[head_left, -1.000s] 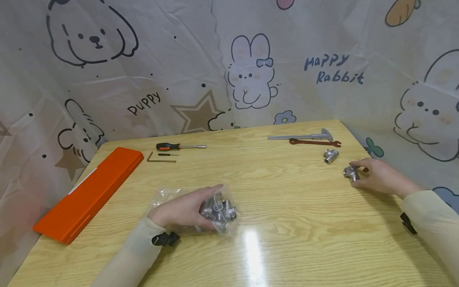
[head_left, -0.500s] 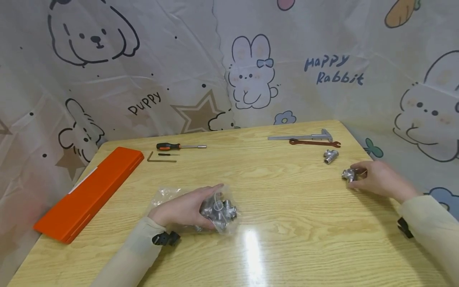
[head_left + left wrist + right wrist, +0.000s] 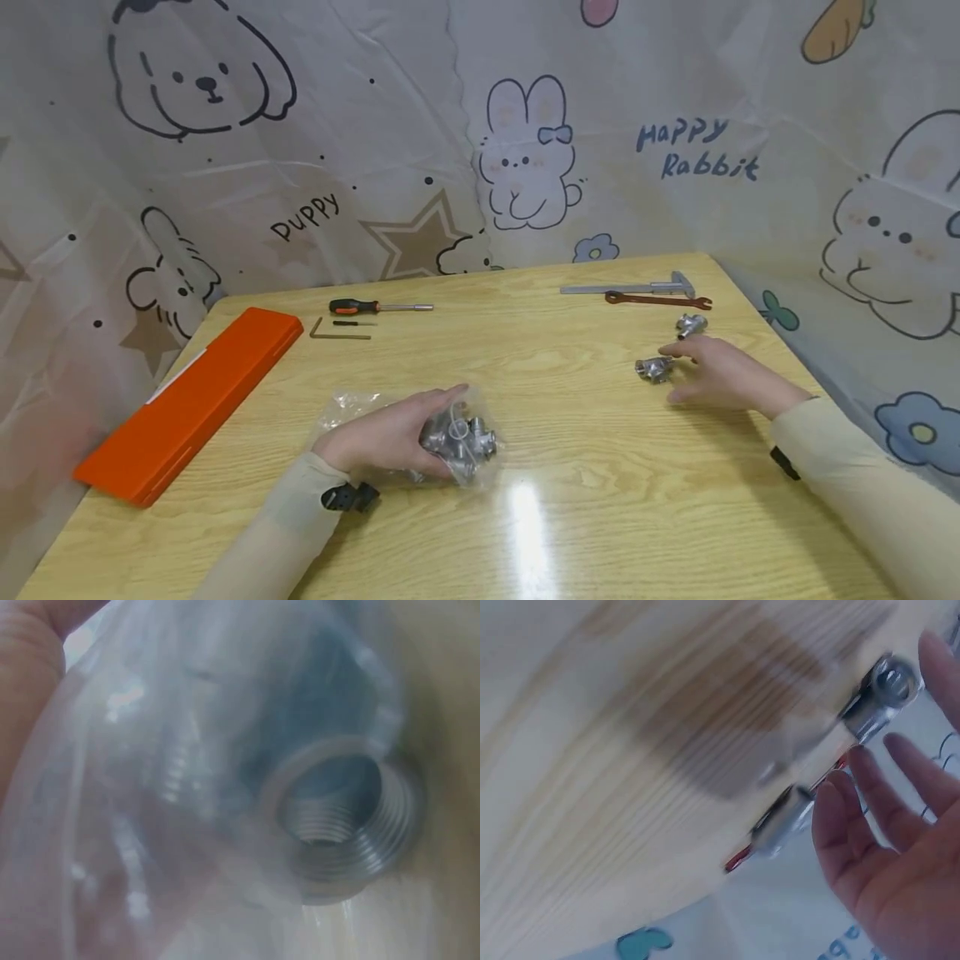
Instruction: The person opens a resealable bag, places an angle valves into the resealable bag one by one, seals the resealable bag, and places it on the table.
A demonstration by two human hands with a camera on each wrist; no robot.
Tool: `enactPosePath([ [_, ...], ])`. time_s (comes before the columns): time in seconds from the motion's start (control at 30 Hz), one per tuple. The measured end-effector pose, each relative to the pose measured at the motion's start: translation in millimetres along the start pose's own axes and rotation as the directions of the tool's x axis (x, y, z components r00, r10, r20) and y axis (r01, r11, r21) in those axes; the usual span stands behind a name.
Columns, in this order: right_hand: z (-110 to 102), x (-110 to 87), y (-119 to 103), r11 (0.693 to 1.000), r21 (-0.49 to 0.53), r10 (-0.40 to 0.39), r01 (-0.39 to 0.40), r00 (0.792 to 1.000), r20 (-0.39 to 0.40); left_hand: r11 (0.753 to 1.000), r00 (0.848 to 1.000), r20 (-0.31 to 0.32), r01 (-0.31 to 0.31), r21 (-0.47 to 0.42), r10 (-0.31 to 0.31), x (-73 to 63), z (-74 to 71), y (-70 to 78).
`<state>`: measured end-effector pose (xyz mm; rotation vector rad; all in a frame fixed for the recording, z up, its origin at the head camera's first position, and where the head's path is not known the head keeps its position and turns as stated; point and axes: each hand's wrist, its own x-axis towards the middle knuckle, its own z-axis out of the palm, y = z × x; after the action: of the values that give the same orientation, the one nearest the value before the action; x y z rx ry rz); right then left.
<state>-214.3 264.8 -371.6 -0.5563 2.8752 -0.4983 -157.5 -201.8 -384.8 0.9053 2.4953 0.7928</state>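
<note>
Head view: the right hand (image 3: 712,377) reaches leftward, fingers extended and thumb apart on the near side, with a metal pipe fitting (image 3: 654,369) lying on the desk (image 3: 577,400) at the fingertips; whether a fingertip touches it is hard to tell. The right forearm slants in from the lower right, a black strap (image 3: 784,462) at its cuff. The left hand (image 3: 382,429), back upward, curls its fingers round a clear plastic bag (image 3: 351,404) of metal fittings (image 3: 474,442) and grips it on the desk; the left wrist view shows a threaded bore there. That forearm rises from the lower edge. Just behind the right fingers lies a second pipe fitting (image 3: 690,322), then a reddish combination wrench (image 3: 656,300) and a vernier caliper (image 3: 622,289). Toward the left lie a black-and-orange screwdriver (image 3: 360,307), a small black-handled tool (image 3: 347,323), a hex key (image 3: 343,337) and an orange case (image 3: 198,400), its white label (image 3: 176,377) unreadable. On the backdrop cloth (image 3: 420,50), "Happy Rabbit" (image 3: 697,150) reads in blue, right of "puppy" (image 3: 305,217) in black.
</note>
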Motion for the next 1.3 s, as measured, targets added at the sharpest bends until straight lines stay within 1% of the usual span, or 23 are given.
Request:
enactPosePath([
  [0.07,2.0,3.1,-5.2,0.999,-0.013,0.035,-0.036,0.999,-0.021,1.0,1.0,0.0,0.0,0.013,0.0,-0.4,-0.8,0.7],
  [0.13,2.9,5.8,-13.1,0.995,-0.03,0.096,-0.098,0.994,-0.052,1.0,1.0,-0.002,0.002,0.02,-0.002,-0.9,-1.5,1.4],
  [0.2,4.3,8.6,-21.0,0.984,-0.032,0.175,-0.176,0.983,-0.051,1.0,1.0,-0.004,0.007,0.024,-0.006,-1.5,-1.9,1.7],
  [0.3,8.4,13.0,-29.7,0.969,-0.04,0.243,-0.245,0.969,-0.043,1.0,1.0,-0.002,0.013,0.02,-0.013,-2.1,-1.8,1.7],
  [0.37,12.0,16.0,-32.4,0.962,-0.027,0.269,-0.27,0.962,-0.034,1.0,1.0,0.001,0.014,0.017,-0.014,-2.0,-1.4,1.5],
  [0.47,17.2,19.9,-32.8,0.965,0.012,0.261,-0.261,0.963,-0.061,1.0,1.0,0.005,0.01,0.015,-0.01,-1.3,-0.8,0.8],
  [0.57,20.5,21.4,-35.7,0.976,0.056,0.213,-0.209,0.975,-0.063,1.0,1.0,0.009,0.005,0.016,-0.005,-0.9,-0.4,0.1],
  [0.67,22.1,19.8,-46.5,0.988,0.082,0.137,-0.131,0.988,-0.073,1.0,1.0,0.013,0.004,0.017,-0.004,-1.2,-0.8,-0.2],
  [0.8,23.3,14.2,-75.7,0.994,0.111,0.027,-0.017,0.995,-0.093,1.0,1.0,0.015,-0.002,0.009,0.002,-1.7,-1.8,0.0],
  [0.93,27.5,7.6,-111.7,0.983,0.155,-0.084,0.098,0.992,-0.09,1.0,1.0,0.009,-0.02,0.003,0.02,-1.1,-2.2,0.6],
  [1.07,39.3,4.6,-145.4,0.96,0.205,-0.18,0.191,0.981,-0.072,1.0,1.0,0.008,-0.026,-0.006,0.026,0.7,-2.2,1.1],
  [1.17,51.8,8.0,-170.8,0.938,0.237,-0.247,0.253,0.967,-0.056,1.0,1.0,0.012,-0.022,-0.02,0.023,1.3,-2.0,0.8],
  [1.23,61.2,13.6,-186.9,0.92,0.235,-0.31,0.313,0.949,-0.051,0.999,1.0,0.014,-0.019,-0.028,0.02,1.1,-2.0,0.7],
  [1.3,70.0,20.8,-202.0,0.897,0.217,-0.384,0.385,0.922,-0.05,0.999,1.0,0.014,-0.023,-0.034,0.024,0.6,-1.5,0.3],
])
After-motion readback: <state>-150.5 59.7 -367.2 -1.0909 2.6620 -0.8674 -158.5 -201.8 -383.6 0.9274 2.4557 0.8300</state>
